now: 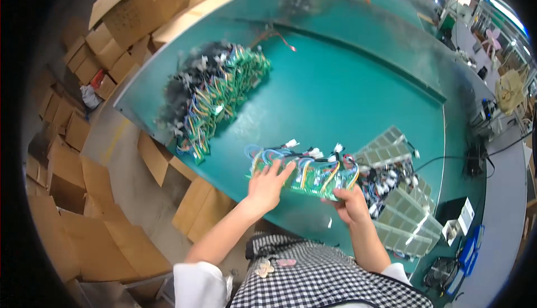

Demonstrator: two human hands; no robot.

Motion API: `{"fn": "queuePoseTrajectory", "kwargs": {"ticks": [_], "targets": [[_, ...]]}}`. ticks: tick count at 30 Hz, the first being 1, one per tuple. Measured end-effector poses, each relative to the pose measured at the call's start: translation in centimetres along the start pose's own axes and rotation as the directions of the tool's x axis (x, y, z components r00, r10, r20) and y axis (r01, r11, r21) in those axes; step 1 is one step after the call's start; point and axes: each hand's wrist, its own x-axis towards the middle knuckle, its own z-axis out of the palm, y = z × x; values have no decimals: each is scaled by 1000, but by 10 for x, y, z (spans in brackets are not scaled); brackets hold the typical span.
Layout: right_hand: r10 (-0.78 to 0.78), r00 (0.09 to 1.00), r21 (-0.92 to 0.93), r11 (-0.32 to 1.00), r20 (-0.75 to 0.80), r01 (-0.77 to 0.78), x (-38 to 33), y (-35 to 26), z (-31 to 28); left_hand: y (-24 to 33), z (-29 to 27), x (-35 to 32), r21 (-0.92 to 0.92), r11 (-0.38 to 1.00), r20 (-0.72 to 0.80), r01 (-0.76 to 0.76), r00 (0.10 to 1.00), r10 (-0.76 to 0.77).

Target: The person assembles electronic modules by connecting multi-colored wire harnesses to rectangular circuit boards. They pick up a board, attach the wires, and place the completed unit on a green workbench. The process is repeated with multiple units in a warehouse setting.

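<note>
Both hands work on one green circuit board (pixel 313 176) fitted with multicoloured wire harnesses and white connectors. The board lies near the front edge of the green worktop (pixel 347 95), directly ahead of the person.

Left hand (pixel 267 184): fingers extended and spread, pressed flat on the left end of the board. It is not closed around anything.

Right hand (pixel 349 201): curled at the board's lower right edge, fingers folded against that edge. Whether it pinches the board or a wire there cannot be told.

The hands are apart, one at each end of the board.

Adjacent items:
- A cluster of grey cell trays (pixel 411 218) stands just right of the board, toward the front right corner of the worktop. Small black and white parts (pixel 380 182) lie in and between the trays, touching the board's right end.
- A large heap of similar green boards with wire harnesses (pixel 215 92) lies at the left edge of the worktop, well apart from the hands.
- A loose red wire (pixel 279 36) lies toward the far edge.
- Brown cardboard boxes (pixel 95 157) are stacked on the floor left of the worktop.

The person wears a black-and-white checked apron (pixel 313 280) over white sleeves.
</note>
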Motion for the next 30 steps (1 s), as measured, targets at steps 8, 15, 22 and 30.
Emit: {"fn": "queuePoseTrajectory", "kwargs": {"ticks": [8,15,22,30], "targets": [[84,904,60,991,419,-120,6,-35,-30,-77,23,-44,-833,-539,316,124,906,-281],[218,967,-204,961,130,-189,48,-13,-38,-59,46,-92,-681,-701,333,210,942,-41],[-157,987,-972,223,45,80,88,39,-11,-34,66,-111,-873,-473,409,121,711,-573],[217,935,-707,705,281,49,104,37,-3,-58,61,-105,-894,-448,312,-17,692,-650]]}}
